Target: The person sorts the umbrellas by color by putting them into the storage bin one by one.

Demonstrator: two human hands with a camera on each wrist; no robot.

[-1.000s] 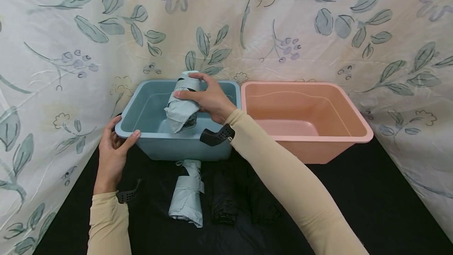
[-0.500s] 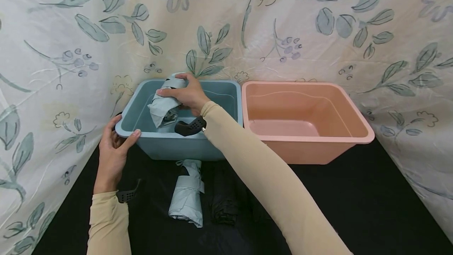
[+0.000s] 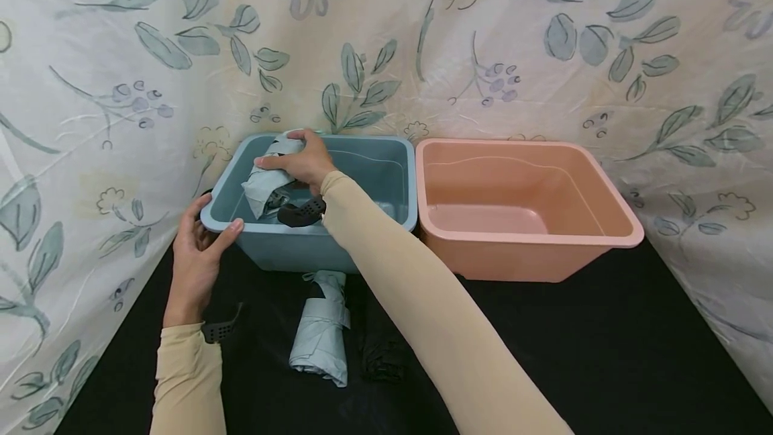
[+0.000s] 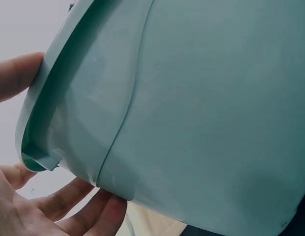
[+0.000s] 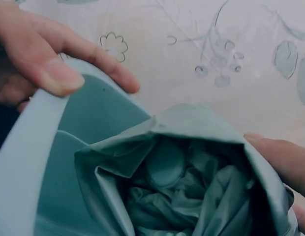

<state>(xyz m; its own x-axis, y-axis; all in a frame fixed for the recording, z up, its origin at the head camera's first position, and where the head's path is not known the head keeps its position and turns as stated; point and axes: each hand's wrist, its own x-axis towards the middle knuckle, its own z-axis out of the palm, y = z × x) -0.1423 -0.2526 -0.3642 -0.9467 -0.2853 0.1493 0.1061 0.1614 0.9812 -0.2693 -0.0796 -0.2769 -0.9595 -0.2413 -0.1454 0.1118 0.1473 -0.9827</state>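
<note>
My right hand (image 3: 304, 163) grips a light blue folded umbrella (image 3: 261, 186) inside the left half of the blue bin (image 3: 302, 247). In the right wrist view, the gathered cloth and open end of this umbrella (image 5: 187, 196) face the camera. The left hand (image 3: 196, 260) holds the bin at its front left corner, thumb over the rim and other fingers against the outside, as the left wrist view shows around the bin wall (image 4: 201, 108). A second light blue folded umbrella (image 3: 320, 341) lies on the black surface before the bin.
To the right, an orange-pink bin (image 3: 531, 257) stands close beside the blue one. A dark rolled bundle (image 3: 382, 348) lies right of the second umbrella, partly behind my right forearm. Floral cloth (image 3: 459, 39) hangs behind and along both sides.
My right hand has carried the umbrella leftward and slightly lower within the blue bin. The right forearm has swung left over the dark bundles. My left hand keeps its hold on the rim.
</note>
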